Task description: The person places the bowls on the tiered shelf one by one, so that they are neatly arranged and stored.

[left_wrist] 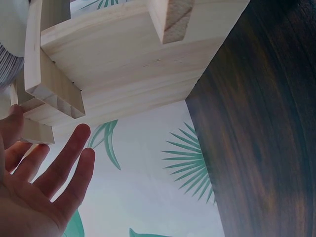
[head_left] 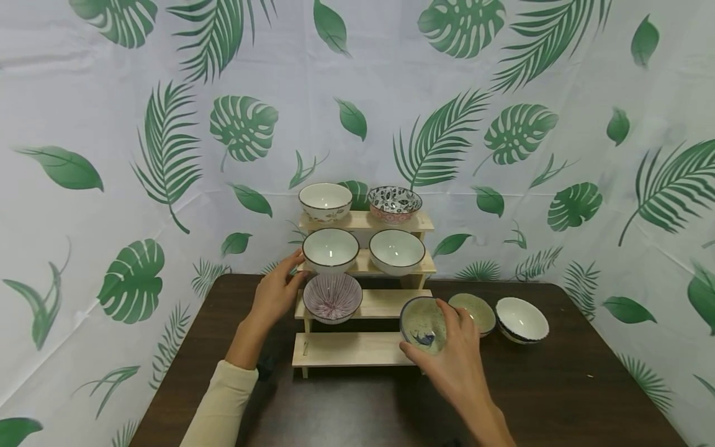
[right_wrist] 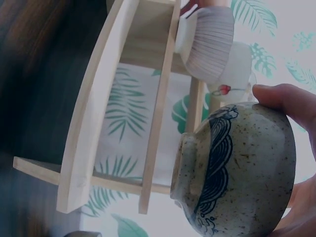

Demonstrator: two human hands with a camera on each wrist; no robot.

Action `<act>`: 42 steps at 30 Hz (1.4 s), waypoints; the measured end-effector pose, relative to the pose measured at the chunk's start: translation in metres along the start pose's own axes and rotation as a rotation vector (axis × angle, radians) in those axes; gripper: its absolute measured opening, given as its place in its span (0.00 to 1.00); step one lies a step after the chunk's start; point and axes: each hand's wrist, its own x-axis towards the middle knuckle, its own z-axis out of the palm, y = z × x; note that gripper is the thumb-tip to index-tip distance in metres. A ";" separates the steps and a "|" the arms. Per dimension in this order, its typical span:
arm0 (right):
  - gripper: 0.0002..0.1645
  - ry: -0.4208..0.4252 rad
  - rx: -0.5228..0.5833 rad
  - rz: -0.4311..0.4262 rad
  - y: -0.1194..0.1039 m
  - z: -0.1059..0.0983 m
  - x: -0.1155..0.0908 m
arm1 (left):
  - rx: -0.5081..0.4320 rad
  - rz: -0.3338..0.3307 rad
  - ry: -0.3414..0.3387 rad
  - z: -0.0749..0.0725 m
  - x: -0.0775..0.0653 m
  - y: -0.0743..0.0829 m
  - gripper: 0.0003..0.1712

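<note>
My right hand (head_left: 455, 354) grips a speckled grey-green bowl (head_left: 418, 320) by its rim, thumb at the near side and fingers across the far side. Blue wave patterns ring that bowl's outside (right_wrist: 247, 168) in the right wrist view. It is held tilted beside the right end of a stepped wooden stand (head_left: 385, 304). My left hand (head_left: 276, 290) holds the left end of the stand's second board from the top between thumb and fingers; its outer fingers (left_wrist: 74, 173) extend freely. Close to that hand are a white dark-rimmed bowl (head_left: 331, 249) and a purple-striped bowl (head_left: 332, 299).
Another white bowl (head_left: 396, 251) shares the second step. On the top step are a floral-sided bowl (head_left: 326, 202) and a patterned pink-based bowl (head_left: 394, 203). A greenish bowl (head_left: 475, 312) and a white bowl (head_left: 522, 320) sit on the dark table (head_left: 558, 385) at right.
</note>
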 end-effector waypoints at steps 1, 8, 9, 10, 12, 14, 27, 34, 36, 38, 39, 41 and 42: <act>0.59 -0.002 0.001 -0.002 -0.001 0.000 0.000 | 0.000 0.000 0.000 0.000 0.000 0.000 0.27; 0.60 -0.033 0.013 0.003 -0.003 0.003 0.004 | -0.010 -0.004 -0.002 0.000 0.000 0.001 0.28; 0.60 -0.041 0.014 0.007 -0.003 0.003 0.005 | -0.010 -0.002 -0.001 0.000 0.000 0.001 0.28; 0.60 -0.047 0.016 0.009 -0.003 0.003 0.006 | -0.009 -0.001 0.000 0.000 0.000 0.001 0.28; 0.60 -0.058 0.020 0.015 -0.004 0.004 0.007 | -0.007 0.003 0.001 0.000 0.000 0.000 0.28; 0.60 -0.060 0.019 0.015 -0.005 0.006 0.008 | -0.008 0.005 0.000 0.000 -0.001 0.000 0.27; 0.61 -0.083 0.034 0.026 -0.007 0.016 0.011 | -0.019 0.014 0.008 0.001 -0.001 -0.001 0.27; 0.60 -0.078 0.048 0.006 -0.009 0.020 0.013 | -0.018 0.010 0.006 0.001 -0.001 0.000 0.27; 0.59 -0.073 0.054 -0.001 -0.009 0.022 0.013 | -0.016 0.011 0.007 0.001 -0.001 -0.001 0.27; 0.59 -0.068 0.058 -0.010 -0.010 0.023 0.014 | -0.016 0.011 0.008 0.001 -0.001 -0.001 0.27; 0.59 -0.065 0.057 -0.015 -0.010 0.024 0.014 | -0.016 0.010 0.009 0.001 -0.001 -0.001 0.27; 0.59 -0.060 0.054 -0.025 -0.010 0.025 0.015 | -0.016 0.008 0.008 0.001 -0.001 -0.001 0.28; 0.59 -0.058 0.054 -0.029 -0.010 0.026 0.015 | -0.016 0.006 0.007 0.001 -0.001 -0.001 0.28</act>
